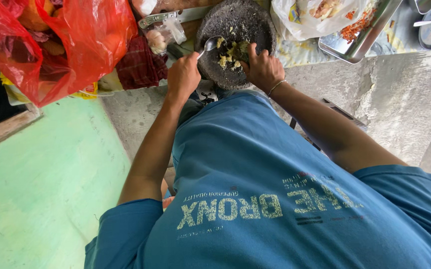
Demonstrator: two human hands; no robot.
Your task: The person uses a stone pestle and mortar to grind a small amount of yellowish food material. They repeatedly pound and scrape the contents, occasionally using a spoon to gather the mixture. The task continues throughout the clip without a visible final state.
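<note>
Fingers (190,64) of my left hand (183,75) are closed around the handle of a metal spoon (210,46), whose bowl rests at the edge of the green-yellow mash (233,52). My right hand (263,68) is curled, fingertips pressed into the mash; whether it grips anything I cannot tell.

Status: the mash lies in the stone mortar (235,22), top centre of the frame. It looks coarsely ground and partly heaped, so I judge the grinding largely done. All of it remains in the mortar; none shows elsewhere.

Surroundings:
- Red plastic bag (61,35), upper left.
- Dark red cloth (140,65) and knife (170,17), just left of the mortar.
- White plastic bag (300,22) and metal tray (360,45), upper right.

Obstructions: the bags and tray crowd both sides of the mortar.
</note>
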